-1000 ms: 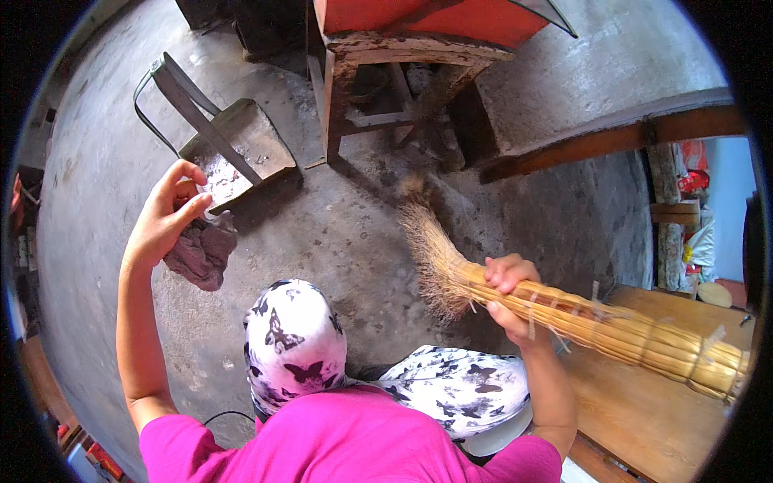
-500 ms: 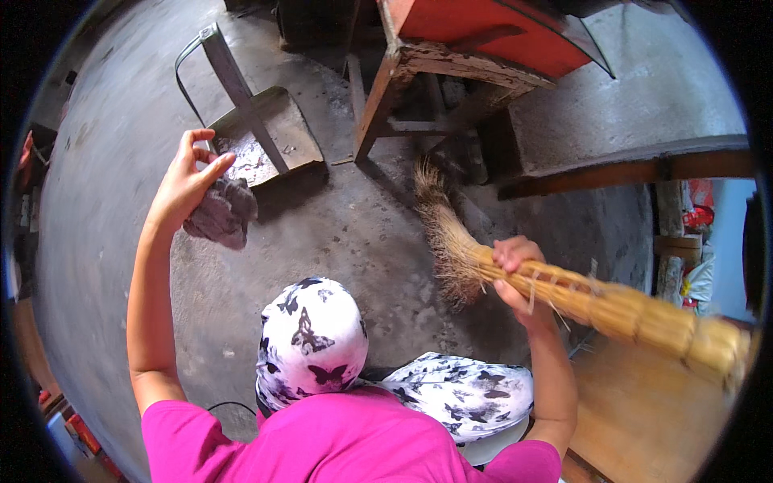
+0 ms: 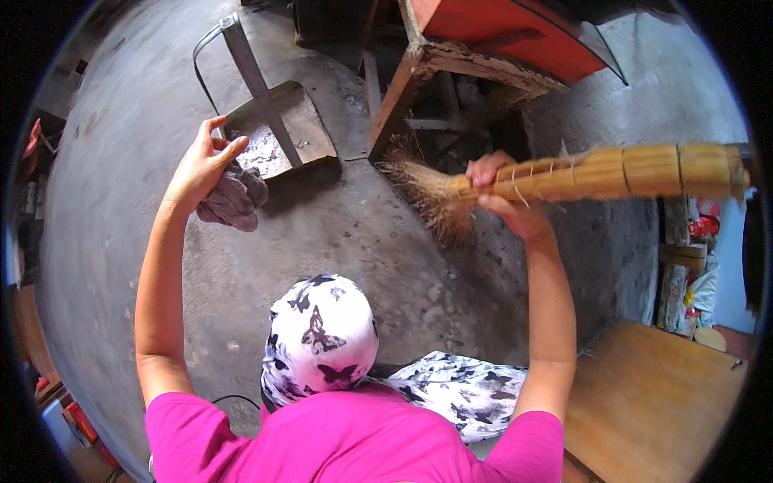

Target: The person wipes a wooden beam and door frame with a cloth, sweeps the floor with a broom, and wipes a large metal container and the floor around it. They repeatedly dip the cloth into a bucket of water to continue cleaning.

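My right hand [image 3: 509, 193] is wrapped round the neck of a straw broom [image 3: 604, 174], just above the bristles. The broom's handle points right, nearly level across the picture, and its bristles reach left over the floor by the wooden legs. My left hand [image 3: 193, 167] holds a crumpled dark grey cloth [image 3: 232, 198]; the cloth hangs below the palm while thumb and forefinger stick out apart. Just beyond that hand stands a metal dustpan [image 3: 311, 129] with an upright bar handle and some light debris in it. Whether the left fingers touch the dustpan, I cannot tell.
A worn wooden stand [image 3: 394, 101] with a red panel [image 3: 499, 36] is at the far middle. A low wooden board [image 3: 652, 394] lies at right, near stacked pieces and bags. Grey concrete floor [image 3: 241, 306] runs between. My patterned trouser legs are below.
My right hand has moved up and away, swinging the broom handle upward and the bristles left and farther off. My left hand with the cloth has shifted slightly beside the dustpan.
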Motion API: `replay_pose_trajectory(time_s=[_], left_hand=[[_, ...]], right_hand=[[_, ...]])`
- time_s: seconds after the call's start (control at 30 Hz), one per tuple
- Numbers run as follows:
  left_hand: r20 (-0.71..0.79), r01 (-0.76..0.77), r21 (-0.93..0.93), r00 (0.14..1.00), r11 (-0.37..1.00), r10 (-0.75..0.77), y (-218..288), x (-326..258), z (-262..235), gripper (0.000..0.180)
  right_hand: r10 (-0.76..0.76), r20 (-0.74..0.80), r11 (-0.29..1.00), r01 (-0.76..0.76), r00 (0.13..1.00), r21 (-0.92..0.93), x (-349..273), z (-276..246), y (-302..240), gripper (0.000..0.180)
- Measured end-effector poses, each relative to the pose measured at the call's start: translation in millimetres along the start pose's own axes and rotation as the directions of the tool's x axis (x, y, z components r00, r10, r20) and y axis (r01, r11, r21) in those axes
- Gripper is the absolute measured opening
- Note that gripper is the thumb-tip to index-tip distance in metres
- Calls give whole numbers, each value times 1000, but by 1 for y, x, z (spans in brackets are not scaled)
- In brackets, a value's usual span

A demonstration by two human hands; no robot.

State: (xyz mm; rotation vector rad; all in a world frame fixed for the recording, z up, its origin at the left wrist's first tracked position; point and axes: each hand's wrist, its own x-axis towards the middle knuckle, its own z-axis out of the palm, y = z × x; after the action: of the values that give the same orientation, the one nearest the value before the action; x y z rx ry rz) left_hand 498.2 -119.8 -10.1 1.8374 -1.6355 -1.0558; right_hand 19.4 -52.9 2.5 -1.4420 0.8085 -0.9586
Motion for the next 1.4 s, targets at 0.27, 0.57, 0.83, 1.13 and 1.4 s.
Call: replay_pose_trajectory(time_s=[0.27, 0.57, 0.83, 1.13, 1.4], left_hand=[[-228, -80, 404, 956, 911, 185, 8, 13, -31, 104], [-281, -94, 364, 937, 927, 205, -19, 93, -41, 94], [-291, -355, 417, 820, 837, 493, -58, 113, -57, 22], [-122, -360, 474, 877, 804, 465, -24, 30, -73, 20], [19, -472, 476, 849, 742, 528, 2, 26, -41, 27]], right_hand=[[-17, 211, 1000, 19, 977, -9, -52, 9, -40, 29], [-30, -467, 998, 2, 884, -61, -161, 33, -114, 34], [-38, -858, 990, -100, 512, -104, -193, 57, -61, 38], [109, -833, 992, -109, 542, 59, -193, 88, -7, 39], [127, -655, 992, -98, 745, 81, -140, 138, 5, 37]])
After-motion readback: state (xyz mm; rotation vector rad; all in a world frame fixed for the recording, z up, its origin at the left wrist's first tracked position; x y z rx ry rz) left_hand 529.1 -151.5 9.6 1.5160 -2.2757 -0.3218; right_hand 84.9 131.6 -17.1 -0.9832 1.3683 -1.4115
